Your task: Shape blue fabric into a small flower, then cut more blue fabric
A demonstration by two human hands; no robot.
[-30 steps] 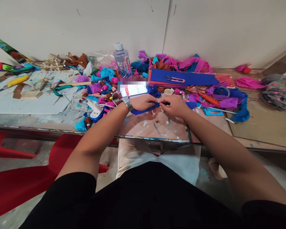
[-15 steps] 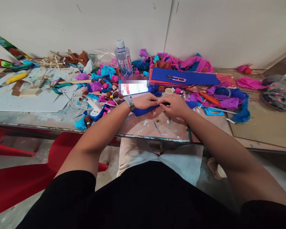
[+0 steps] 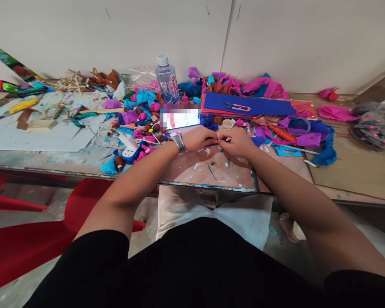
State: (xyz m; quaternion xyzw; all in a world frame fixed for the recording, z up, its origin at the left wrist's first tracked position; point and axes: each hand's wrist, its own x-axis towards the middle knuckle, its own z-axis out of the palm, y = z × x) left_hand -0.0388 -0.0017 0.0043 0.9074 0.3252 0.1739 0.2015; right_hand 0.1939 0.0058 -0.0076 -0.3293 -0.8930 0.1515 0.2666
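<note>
My left hand (image 3: 197,139), with a watch on its wrist, is closed in a pinch over the front part of the table. Right beside it my right hand (image 3: 239,143) pinches too, the fingertips of both almost touching. They hold a piece of dark-blue crepe paper (image 3: 258,141); part of it shows past my right hand and a sliver between the fingers, while the rest is hidden. Just behind my left hand lies a lit phone (image 3: 186,119). A small pale tape roll (image 3: 227,123) sits behind my right hand.
Pink thread snips (image 3: 239,106) rest on blue sheets (image 3: 269,105) at the back. A water bottle (image 3: 167,83) stands among crumpled coloured paper. To the left are a socket block (image 3: 130,152) with cables and a yellow cutter (image 3: 23,104). A red chair (image 3: 83,201) stands below left.
Both hands have shifted slightly right and stay pinched together. The broad blue paper that showed under my left hand is now mostly out of sight.
</note>
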